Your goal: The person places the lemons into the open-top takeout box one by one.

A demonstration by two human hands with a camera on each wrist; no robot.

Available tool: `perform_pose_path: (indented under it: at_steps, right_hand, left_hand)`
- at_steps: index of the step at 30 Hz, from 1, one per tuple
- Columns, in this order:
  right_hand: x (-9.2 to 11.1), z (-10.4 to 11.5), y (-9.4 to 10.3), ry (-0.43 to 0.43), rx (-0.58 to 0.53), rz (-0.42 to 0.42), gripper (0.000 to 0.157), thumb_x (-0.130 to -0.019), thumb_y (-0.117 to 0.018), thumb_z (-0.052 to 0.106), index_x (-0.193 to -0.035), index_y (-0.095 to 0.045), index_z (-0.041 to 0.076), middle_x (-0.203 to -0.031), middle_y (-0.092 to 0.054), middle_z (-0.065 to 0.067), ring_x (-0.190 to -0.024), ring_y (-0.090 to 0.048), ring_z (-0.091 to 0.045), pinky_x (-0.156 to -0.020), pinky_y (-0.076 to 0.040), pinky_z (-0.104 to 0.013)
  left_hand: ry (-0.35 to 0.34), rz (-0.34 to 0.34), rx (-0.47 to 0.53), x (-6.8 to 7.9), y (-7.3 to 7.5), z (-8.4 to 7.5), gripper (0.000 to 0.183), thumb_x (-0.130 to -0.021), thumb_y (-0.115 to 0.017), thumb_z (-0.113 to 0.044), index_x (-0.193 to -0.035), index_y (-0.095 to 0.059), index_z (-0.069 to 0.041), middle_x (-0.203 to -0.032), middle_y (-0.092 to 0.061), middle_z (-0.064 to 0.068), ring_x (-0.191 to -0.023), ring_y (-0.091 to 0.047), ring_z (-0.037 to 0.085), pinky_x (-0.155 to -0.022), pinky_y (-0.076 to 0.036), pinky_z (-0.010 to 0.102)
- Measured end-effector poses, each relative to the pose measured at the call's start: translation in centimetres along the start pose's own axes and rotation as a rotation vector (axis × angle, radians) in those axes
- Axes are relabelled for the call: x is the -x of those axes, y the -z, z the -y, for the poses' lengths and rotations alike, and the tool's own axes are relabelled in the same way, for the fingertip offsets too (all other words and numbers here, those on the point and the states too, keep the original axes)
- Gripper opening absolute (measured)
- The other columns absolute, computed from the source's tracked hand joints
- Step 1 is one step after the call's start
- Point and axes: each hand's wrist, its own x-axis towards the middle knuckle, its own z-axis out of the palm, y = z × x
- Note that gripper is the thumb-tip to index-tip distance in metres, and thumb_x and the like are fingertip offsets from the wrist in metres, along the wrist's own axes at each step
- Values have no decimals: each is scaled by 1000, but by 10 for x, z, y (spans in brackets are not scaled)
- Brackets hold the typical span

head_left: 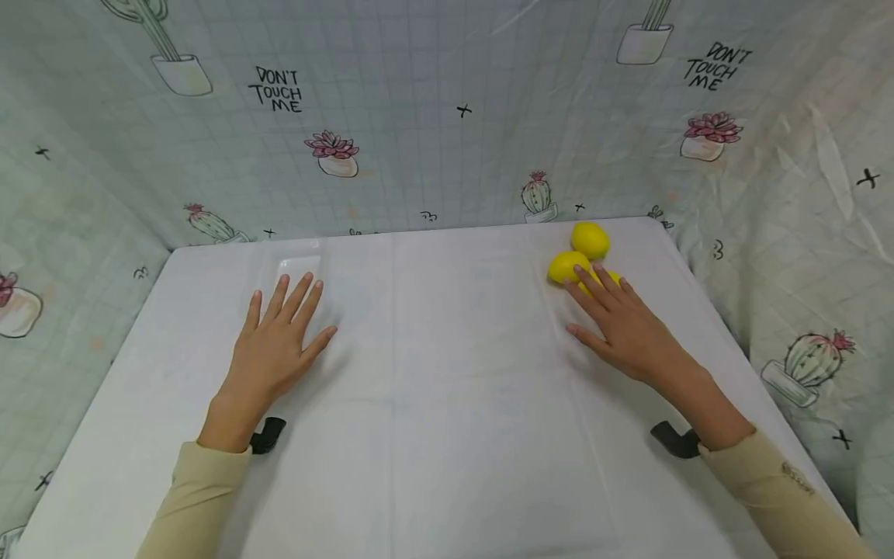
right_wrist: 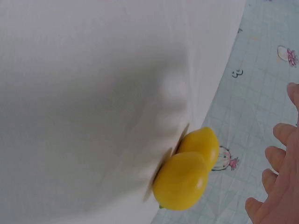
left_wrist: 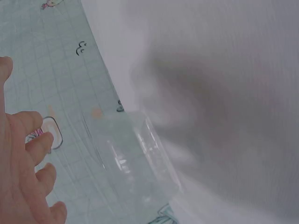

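My left hand [head_left: 272, 349], fingers spread, hovers over the left of the white table. Just beyond its fingertips lies a clear plastic container [head_left: 300, 256], partly hidden by the fingers in the head view; its see-through walls show in the left wrist view as a box shape [left_wrist: 135, 163]. My right hand [head_left: 621, 326] is spread above the right side, holding nothing. Its fingers overlap a group of yellow lemons in the head view: one at the back [head_left: 590, 240], another to the left [head_left: 567, 266], and a third mostly covered. Two lemons [right_wrist: 181, 181] show in the right wrist view.
A white cloth covers the table [head_left: 475, 388]. Behind it and along both sides hangs a curtain [head_left: 433, 116] printed with cacti and lettering. Each wrist wears a black strap piece, seen at the left [head_left: 268, 436] and at the right [head_left: 674, 440].
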Motion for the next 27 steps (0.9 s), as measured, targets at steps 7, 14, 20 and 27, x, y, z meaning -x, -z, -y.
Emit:
perform_pose_path:
  at_steps: [7, 14, 20, 27]
  right_hand:
    - [-11, -12, 7, 11, -23, -18, 70, -104, -58, 39, -161, -29, 11, -170, -14, -12, -156, -9, -35, -125, -11, -61]
    - [-21, -23, 12, 14, -7, -6, 69, -104, -60, 31, -161, -28, 7, -167, -20, -17, -154, -16, -38, -125, -14, -61]
    - [-34, -30, 14, 8, -35, 16, 67, -104, -59, 27, -159, -30, 2, -165, -25, -19, -151, -25, -40, -125, -17, -58]
    - [-47, -38, 11, 21, -57, 25, 64, -104, -61, 23, -157, -33, -1, -159, -34, -25, -139, -41, -48, -112, -39, -62]
  left_hand:
    - [24, 6, -22, 1, 5, 18, 78, -105, -41, -58, -165, -15, -15, -171, -9, 6, -157, 2, 30, -126, 6, 58]
    - [36, 35, -7, 0, 7, 33, 77, -106, -43, -53, -164, -13, -13, -171, -9, 9, -157, 1, 34, -125, 7, 60]
    - [40, 36, 20, -1, 7, 50, 76, -107, -44, -49, -164, -11, -12, -170, -12, 11, -157, -1, 34, -125, 10, 56]
    - [68, 30, 78, -6, 10, 70, 74, -108, -41, -46, -163, -14, -4, -168, -16, 18, -155, -7, 39, -126, -1, 60]
